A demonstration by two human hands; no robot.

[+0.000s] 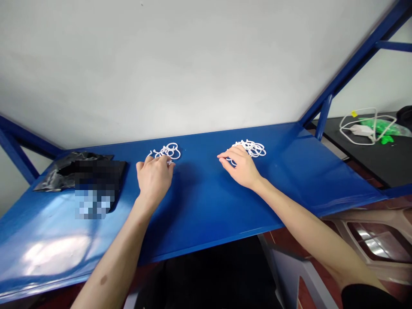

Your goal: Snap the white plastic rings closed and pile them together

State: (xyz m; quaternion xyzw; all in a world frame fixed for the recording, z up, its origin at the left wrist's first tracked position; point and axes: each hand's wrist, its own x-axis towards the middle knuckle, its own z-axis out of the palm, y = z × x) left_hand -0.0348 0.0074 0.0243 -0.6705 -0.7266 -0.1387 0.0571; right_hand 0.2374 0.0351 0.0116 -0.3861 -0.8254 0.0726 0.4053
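Note:
Two piles of thin white loops with small knobbed ends lie on a blue table (199, 206). My left hand (155, 176) reaches over the near side of the smaller left pile (172, 150). Its fingers curl downward, and a bit of white shows between thumb and forefinger. My right hand (240, 166) is at the near left side of the larger right pile (255, 149). Thumb and forefinger come together at the tips, with part of a white loop visible just beneath them. Whether anything sits in that pinch is too small to tell.
On the left lie a crumpled black plastic bag (61, 171) and a dark flat object (120, 180), partly pixelated. Blue frame bars (325, 113) rise at both sides. A black surface (363, 159) at right holds a white cable (375, 122) and green plastic (383, 126).

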